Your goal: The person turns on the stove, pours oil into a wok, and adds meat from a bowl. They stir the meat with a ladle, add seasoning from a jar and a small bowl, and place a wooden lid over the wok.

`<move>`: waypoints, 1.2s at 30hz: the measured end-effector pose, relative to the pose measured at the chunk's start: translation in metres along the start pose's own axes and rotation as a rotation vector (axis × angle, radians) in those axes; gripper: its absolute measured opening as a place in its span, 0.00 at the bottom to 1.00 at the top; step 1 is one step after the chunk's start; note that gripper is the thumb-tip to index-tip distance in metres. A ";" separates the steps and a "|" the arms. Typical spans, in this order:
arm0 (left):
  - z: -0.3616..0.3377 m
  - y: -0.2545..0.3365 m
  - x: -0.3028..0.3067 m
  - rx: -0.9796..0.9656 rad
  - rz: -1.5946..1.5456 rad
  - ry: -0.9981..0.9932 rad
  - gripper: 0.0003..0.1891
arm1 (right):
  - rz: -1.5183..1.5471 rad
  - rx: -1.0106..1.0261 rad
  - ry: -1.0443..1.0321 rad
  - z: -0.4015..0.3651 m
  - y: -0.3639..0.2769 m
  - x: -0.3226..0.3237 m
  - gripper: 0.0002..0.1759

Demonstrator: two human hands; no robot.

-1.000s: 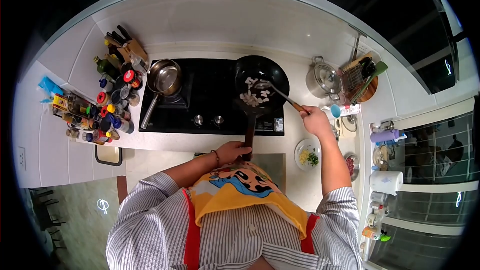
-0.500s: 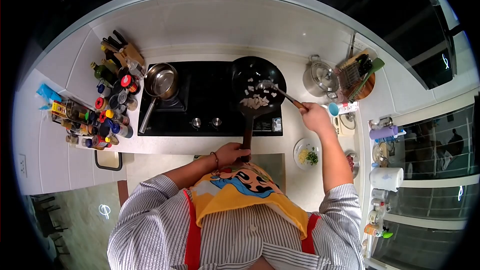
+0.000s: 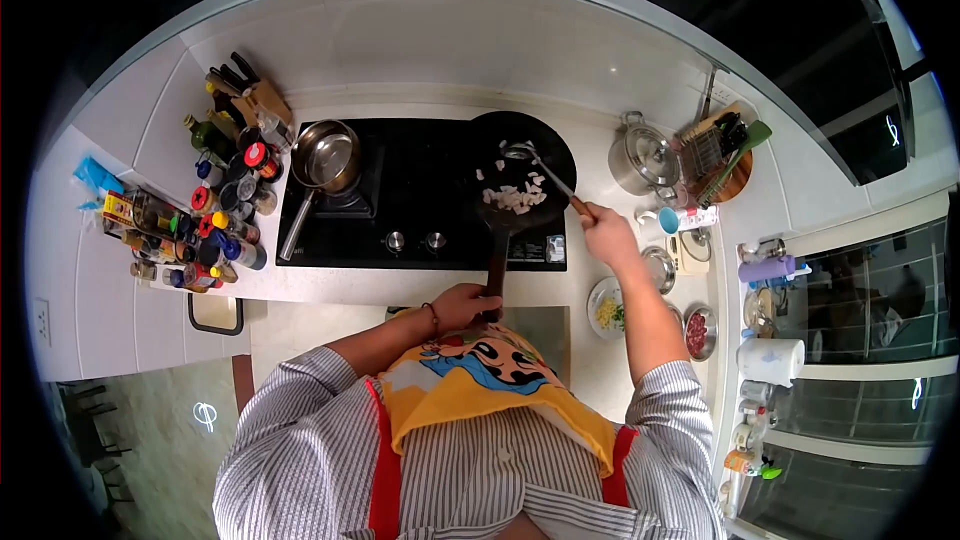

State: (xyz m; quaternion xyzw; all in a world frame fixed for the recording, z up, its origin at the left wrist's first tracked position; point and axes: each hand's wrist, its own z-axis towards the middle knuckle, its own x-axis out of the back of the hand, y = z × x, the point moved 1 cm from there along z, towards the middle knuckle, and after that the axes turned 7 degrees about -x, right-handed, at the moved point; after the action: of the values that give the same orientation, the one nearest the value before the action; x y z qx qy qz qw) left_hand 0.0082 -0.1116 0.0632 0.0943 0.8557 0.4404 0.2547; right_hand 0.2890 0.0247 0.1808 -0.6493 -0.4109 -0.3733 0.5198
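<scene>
My left hand (image 3: 468,307) is closed around the dark wooden handle of a black wok (image 3: 555,155), which sits at the right end of the hob. Pale sliced pieces of food (image 3: 516,198) lie in the wok, mostly gathered towards its near side. In my right hand (image 3: 608,234) is the wooden handle of a metal ladle (image 3: 556,180). The ladle's head lies inside the wok, near its middle and beyond the main cluster of pieces. Below my right forearm, partly hidden by it, rests a white plate (image 3: 602,327) with chopped yellow and green bits.
A steel saucepan (image 3: 327,156) stands on the left of the black hob (image 3: 420,180). Jars and bottles (image 3: 225,205) crowd the left counter beside a knife block (image 3: 262,98). To the right are a lidded pot (image 3: 643,155), a blue-rimmed cup (image 3: 667,221) and a bowl of red pieces (image 3: 700,330).
My right hand has shifted left with the ladle, whose head moved slightly away from me in the wok. The food pieces have been rearranged. My left hand stays on the wok handle.
</scene>
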 end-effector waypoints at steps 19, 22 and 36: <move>0.000 0.001 -0.002 0.002 0.018 0.009 0.19 | -0.273 0.055 0.070 -0.041 -0.005 0.037 0.16; -0.003 0.007 -0.004 0.025 0.040 0.010 0.18 | -0.052 0.022 0.082 -0.012 0.012 -0.024 0.16; -0.001 0.005 -0.005 0.013 0.031 -0.001 0.18 | 0.192 -0.098 0.042 -0.005 0.022 -0.023 0.17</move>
State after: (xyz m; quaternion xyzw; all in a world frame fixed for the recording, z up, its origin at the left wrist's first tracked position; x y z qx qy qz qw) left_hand 0.0116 -0.1113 0.0696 0.1097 0.8568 0.4387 0.2478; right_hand 0.3005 0.0139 0.1520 -0.7024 -0.3172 -0.3549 0.5292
